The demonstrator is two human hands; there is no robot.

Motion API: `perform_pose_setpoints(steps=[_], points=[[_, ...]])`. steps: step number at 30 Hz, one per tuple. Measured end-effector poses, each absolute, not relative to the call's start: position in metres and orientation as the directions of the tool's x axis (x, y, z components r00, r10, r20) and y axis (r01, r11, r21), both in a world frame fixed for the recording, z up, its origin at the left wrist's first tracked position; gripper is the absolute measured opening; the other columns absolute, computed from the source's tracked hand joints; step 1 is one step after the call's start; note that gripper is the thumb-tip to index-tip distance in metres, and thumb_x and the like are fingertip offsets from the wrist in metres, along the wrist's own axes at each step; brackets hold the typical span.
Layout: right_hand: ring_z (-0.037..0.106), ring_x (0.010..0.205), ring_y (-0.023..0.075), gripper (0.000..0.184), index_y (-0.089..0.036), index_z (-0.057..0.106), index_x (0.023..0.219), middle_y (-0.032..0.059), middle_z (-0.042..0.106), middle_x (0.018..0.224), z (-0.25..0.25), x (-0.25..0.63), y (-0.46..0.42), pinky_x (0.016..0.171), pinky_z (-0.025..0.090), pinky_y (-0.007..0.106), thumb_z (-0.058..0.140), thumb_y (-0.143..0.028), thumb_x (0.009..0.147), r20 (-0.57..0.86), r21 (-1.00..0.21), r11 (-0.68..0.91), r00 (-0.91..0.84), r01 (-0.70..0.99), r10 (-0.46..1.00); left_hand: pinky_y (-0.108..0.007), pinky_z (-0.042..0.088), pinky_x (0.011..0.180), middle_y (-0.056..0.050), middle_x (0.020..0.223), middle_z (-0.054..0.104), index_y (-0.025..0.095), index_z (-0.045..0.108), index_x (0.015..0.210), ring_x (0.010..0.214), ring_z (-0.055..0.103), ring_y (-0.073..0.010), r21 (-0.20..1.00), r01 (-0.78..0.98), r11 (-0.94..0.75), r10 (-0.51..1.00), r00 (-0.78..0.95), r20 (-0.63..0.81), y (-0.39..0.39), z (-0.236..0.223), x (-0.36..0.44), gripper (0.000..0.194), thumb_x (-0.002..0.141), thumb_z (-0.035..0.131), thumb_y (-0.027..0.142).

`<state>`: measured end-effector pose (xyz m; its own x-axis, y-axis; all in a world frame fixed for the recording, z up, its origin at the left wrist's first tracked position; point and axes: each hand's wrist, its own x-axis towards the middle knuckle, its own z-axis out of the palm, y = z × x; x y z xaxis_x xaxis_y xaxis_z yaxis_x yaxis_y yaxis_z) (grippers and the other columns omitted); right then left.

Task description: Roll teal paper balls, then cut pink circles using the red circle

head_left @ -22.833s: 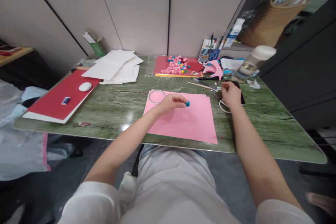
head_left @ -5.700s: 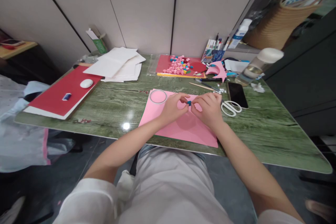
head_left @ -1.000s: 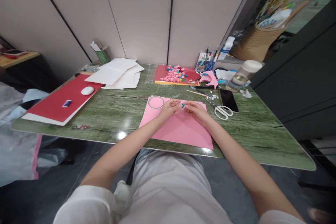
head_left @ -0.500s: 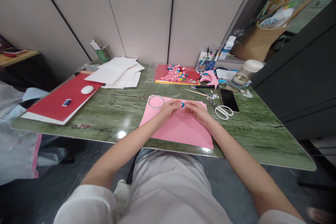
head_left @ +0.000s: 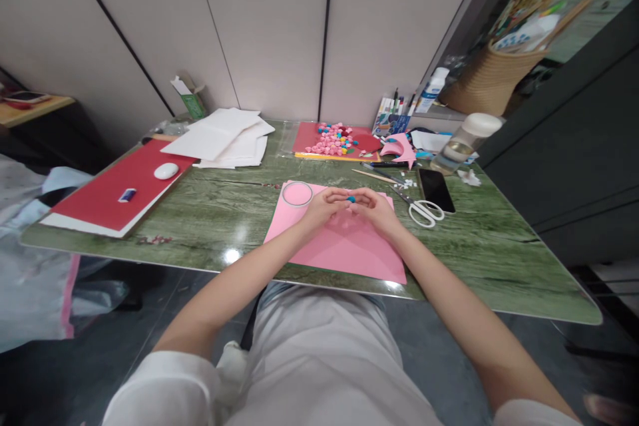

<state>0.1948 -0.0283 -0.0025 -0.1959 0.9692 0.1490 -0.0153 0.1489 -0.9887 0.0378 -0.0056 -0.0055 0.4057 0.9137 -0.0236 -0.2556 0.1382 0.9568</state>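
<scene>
A small blue piece (head_left: 351, 199), apparently rolled paper, is pinched between my two hands above the pink paper sheet (head_left: 329, 246). My left hand (head_left: 327, 205) grips it from the left, with fingers bent and thumb below. From the right my right hand (head_left: 373, 208) closes on the same piece, its fingertips meeting those of the left. The piece's fine shape is too small to tell. A clear round ring (head_left: 297, 205) lies on the sheet's upper left corner, just left of my left hand.
White-handled scissors (head_left: 424, 214), a black phone (head_left: 436, 190) and a lidded bottle (head_left: 464, 143) are to the right. Behind my hands, small pink, blue and yellow pieces (head_left: 332, 140) lie heaped. White papers (head_left: 219, 133) and a red sheet (head_left: 104, 206) occupy the left.
My fingers have shifted around the blue piece, and both hands have drawn closer together. The piece has turned and moved slightly right. The other things have stayed put.
</scene>
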Motion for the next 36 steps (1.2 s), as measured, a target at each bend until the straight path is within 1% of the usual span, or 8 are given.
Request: perform_pose_setpoints(steps=[5,10,14,19,24,27,30,36], points=[[0.055,0.066,0.0139,0.031,-0.022,0.059,0.095,0.0032,0.062,0.083,0.004,0.195,-0.032,0.062,0.047,0.030,0.066,-0.033,0.067,0.180,-0.983,0.185,-0.175,0.009,0.968,-0.016,0.031,0.044,-0.004,0.084,0.064,0.014,0.057,0.089,0.058,0.053,-0.0065,0.953,-0.294,0.068,0.923,0.381,0.052,-0.005,-0.007,0.038,0.035,0.058,0.070,0.025],[0.054,0.060,0.0133,0.031,-0.022,0.060,0.093,0.0023,0.062,0.077,0.009,0.193,-0.033,0.059,0.047,0.031,0.064,-0.038,0.067,0.184,-0.980,0.194,-0.156,0.052,0.970,-0.015,0.026,0.040,-0.004,0.083,0.064,0.015,0.058,0.089,0.052,0.050,-0.0048,0.958,-0.277,0.069,0.927,0.374,0.041,-0.007,-0.004,0.038,0.035,0.058,0.069,0.028],[0.054,0.056,0.0134,0.026,-0.022,0.061,0.091,0.0009,0.060,0.069,0.008,0.194,-0.032,0.058,0.046,0.030,0.062,-0.038,0.070,0.190,-0.976,0.203,-0.138,0.085,0.972,-0.015,0.026,0.041,-0.004,0.081,0.065,0.015,0.059,0.087,0.057,0.053,-0.0067,0.956,-0.284,0.065,0.934,0.356,0.043,-0.008,-0.004,0.039,0.034,0.058,0.070,0.028],[0.057,0.057,0.0142,0.025,-0.023,0.061,0.093,0.0000,0.060,0.067,0.001,0.194,-0.030,0.060,0.045,0.030,0.060,-0.036,0.072,0.172,-0.977,0.191,-0.179,0.094,0.969,-0.016,0.025,0.039,-0.003,0.074,0.064,0.014,0.059,0.088,0.048,0.048,-0.0052,0.965,-0.253,0.069,0.934,0.357,0.027,-0.007,-0.008,0.039,0.035,0.058,0.069,0.029],[0.059,0.060,0.0145,0.026,-0.022,0.061,0.094,0.0016,0.063,0.075,-0.003,0.195,-0.027,0.062,0.046,0.031,0.059,-0.036,0.073,0.155,-0.976,0.181,-0.195,0.121,0.968,-0.017,0.023,0.039,-0.002,0.070,0.063,0.014,0.060,0.087,0.044,0.042,-0.0034,0.967,-0.252,0.030,0.931,0.360,0.064,-0.011,-0.003,0.038,0.029,0.062,0.065,0.027],[0.060,0.065,0.0150,0.024,-0.022,0.062,0.095,0.0020,0.064,0.077,-0.004,0.197,-0.026,0.067,0.046,0.031,0.059,-0.033,0.074,0.176,-0.974,0.199,-0.196,0.105,0.965,-0.018,0.024,0.038,-0.002,0.071,0.063,0.014,0.060,0.087,0.042,0.039,-0.0031,0.968,-0.252,0.014,0.930,0.359,0.080,-0.013,-0.001,0.037,0.027,0.063,0.062,0.026],[0.061,0.070,0.0161,0.025,-0.022,0.062,0.096,0.0025,0.065,0.077,-0.005,0.198,-0.026,0.071,0.046,0.032,0.060,-0.032,0.073,0.191,-0.973,0.212,-0.198,0.093,0.961,-0.018,0.023,0.038,0.000,0.066,0.061,0.014,0.060,0.086,0.041,0.037,-0.0031,0.966,-0.260,-0.002,0.929,0.356,0.098,-0.012,-0.002,0.037,0.025,0.064,0.060,0.026],[0.062,0.071,0.0164,0.028,-0.020,0.062,0.098,0.0037,0.066,0.080,-0.006,0.199,-0.026,0.072,0.048,0.033,0.061,-0.034,0.073,0.214,-0.969,0.235,-0.206,0.081,0.955,-0.018,0.022,0.039,0.002,0.060,0.058,0.015,0.059,0.086,0.040,0.035,-0.0032,0.966,-0.260,-0.014,0.928,0.356,0.109,-0.011,-0.001,0.037,0.025,0.064,0.059,0.027]])
